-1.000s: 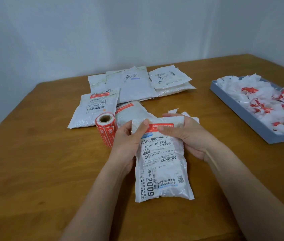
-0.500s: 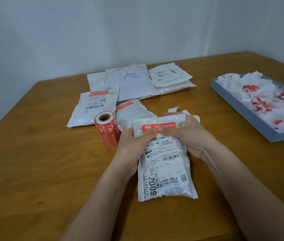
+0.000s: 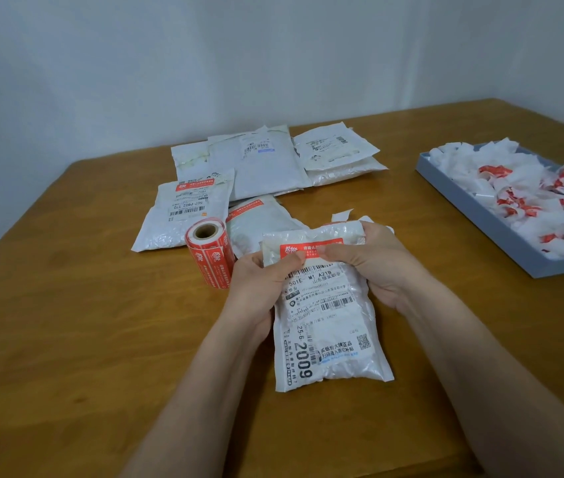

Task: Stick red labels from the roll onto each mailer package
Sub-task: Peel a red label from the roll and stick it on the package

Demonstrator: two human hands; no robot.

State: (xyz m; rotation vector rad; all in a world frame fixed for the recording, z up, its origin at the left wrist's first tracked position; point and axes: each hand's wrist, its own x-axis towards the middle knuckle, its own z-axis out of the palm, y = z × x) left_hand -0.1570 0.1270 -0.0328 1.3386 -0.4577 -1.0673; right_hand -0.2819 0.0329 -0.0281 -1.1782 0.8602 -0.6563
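Observation:
A white mailer package point(image 3: 329, 322) with a printed shipping label lies lengthwise in front of me. A red label point(image 3: 311, 250) sits across its top end. My left hand point(image 3: 263, 284) grips the mailer's upper left side, thumb pressed just under the red label. My right hand point(image 3: 373, 267) grips the upper right side, thumb meeting the left one at the label's lower edge. The red label roll point(image 3: 210, 257) lies on its side just left of my left hand.
Two mailers with red labels point(image 3: 184, 212) point(image 3: 260, 225) lie behind the roll. A pile of plain white mailers point(image 3: 273, 163) sits further back. A grey tray point(image 3: 487, 222) full of peeled backing scraps stands at the right. A wall closes the table's far side.
Both thumbs have slid down off the red label to its lower edge, and both hands now grip the mailer's upper sides. The mailer has shifted slightly toward me.

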